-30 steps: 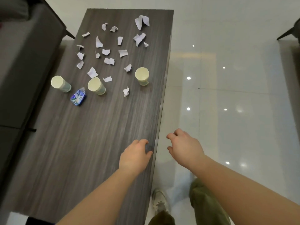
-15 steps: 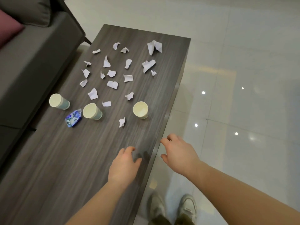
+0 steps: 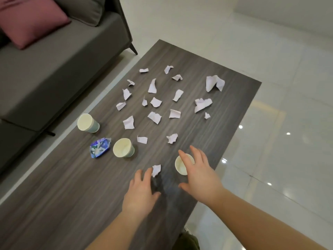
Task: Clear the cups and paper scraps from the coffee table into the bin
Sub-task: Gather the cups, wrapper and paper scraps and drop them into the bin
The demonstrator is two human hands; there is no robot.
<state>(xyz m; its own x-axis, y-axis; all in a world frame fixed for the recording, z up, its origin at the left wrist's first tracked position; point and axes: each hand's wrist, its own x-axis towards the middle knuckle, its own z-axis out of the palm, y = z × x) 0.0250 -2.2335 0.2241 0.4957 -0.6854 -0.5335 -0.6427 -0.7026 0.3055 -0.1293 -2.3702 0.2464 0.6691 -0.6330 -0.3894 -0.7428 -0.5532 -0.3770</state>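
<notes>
Both hands have come forward from the near edge of the long dark wood-grain coffee table [image 3: 75, 201] and are now over the litter itself, so the clearing looks about to start; nothing has been lifted yet. The right hand [image 3: 200, 175] hovers with fingers spread and loose above the nearest small cream paper cup [image 3: 182, 166], partly hiding its rim, gripping nothing. The left hand [image 3: 141, 191] lies low over the tabletop, fingers relaxed, its tips just beside a crumpled white paper scrap [image 3: 156, 170]; I cannot tell whether they touch it.

Two more cream paper cups with pale green sides stand upright further left, one in the middle [image 3: 123, 147] and one towards the sofa side [image 3: 88, 123]. Between them lies a crinkled blue-and-white foil wrapper [image 3: 100, 147]. Beyond, about twenty torn white scraps [image 3: 155, 117] are strewn across the matte surface, thin, curled and creased, with two bigger wads near the far right edge.

A grey fabric sofa [image 3: 54, 69] with a dusty pink cushion [image 3: 30, 18] flanks the table; the floor is glossy pale tile [image 3: 279, 123]. No bin is in view.
</notes>
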